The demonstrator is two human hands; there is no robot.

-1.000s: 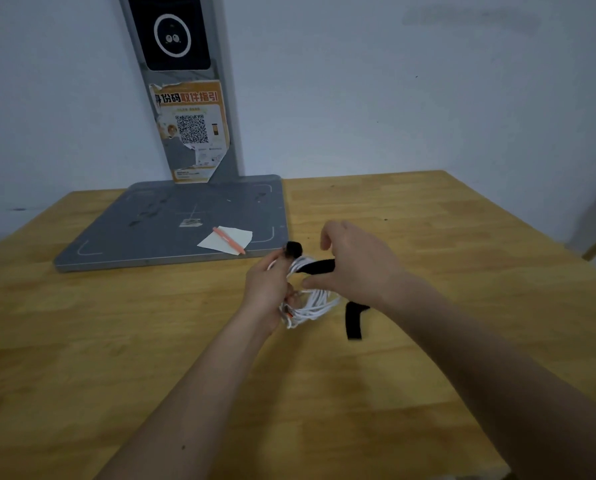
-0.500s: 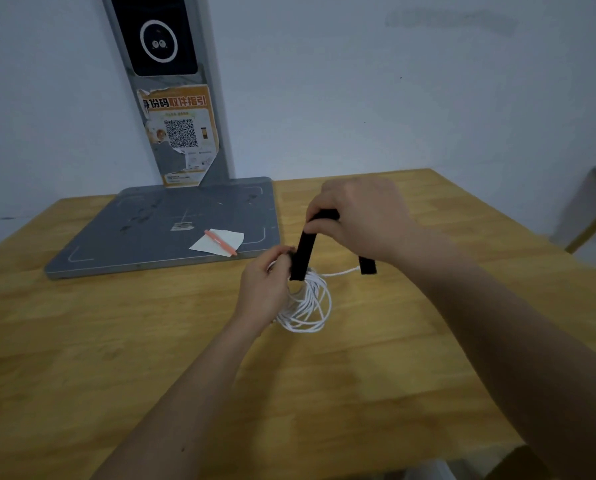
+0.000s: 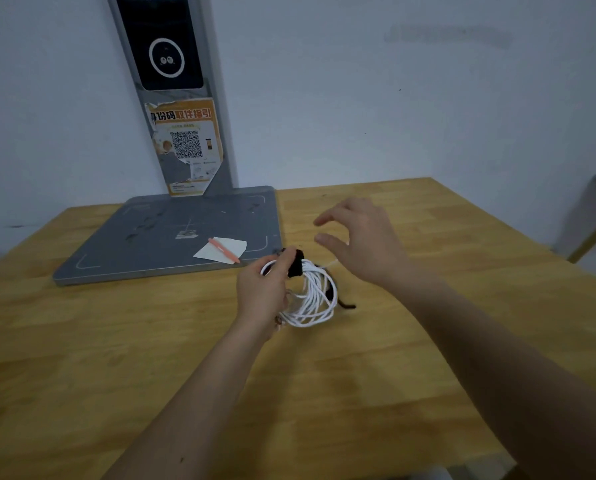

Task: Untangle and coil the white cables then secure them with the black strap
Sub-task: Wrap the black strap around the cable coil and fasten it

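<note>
The white cables [image 3: 313, 296] form a round coil held just above the wooden table [image 3: 82, 358]. My left hand [image 3: 262, 292] grips the coil at its upper left, fingers pinched where the black strap [image 3: 296, 264] wraps over the strands. A loose tail of the strap [image 3: 338, 299] hangs behind the coil's right side down to the table. My right hand [image 3: 362, 242] hovers above and to the right of the coil, fingers spread, holding nothing. One cable end pokes out toward the right hand.
A grey flat stand base [image 3: 172, 233] lies at the back left, with an upright post [image 3: 182, 98] carrying a QR poster. A white paper slip [image 3: 222, 251] and an orange pen [image 3: 224, 250] lie on the base. A chair [image 3: 594, 230] stands past the table's right edge.
My right hand has let go of the black strap and opened, moving right. The strap now sits wrapped on the coil, and the coil has turned more face-on.
</note>
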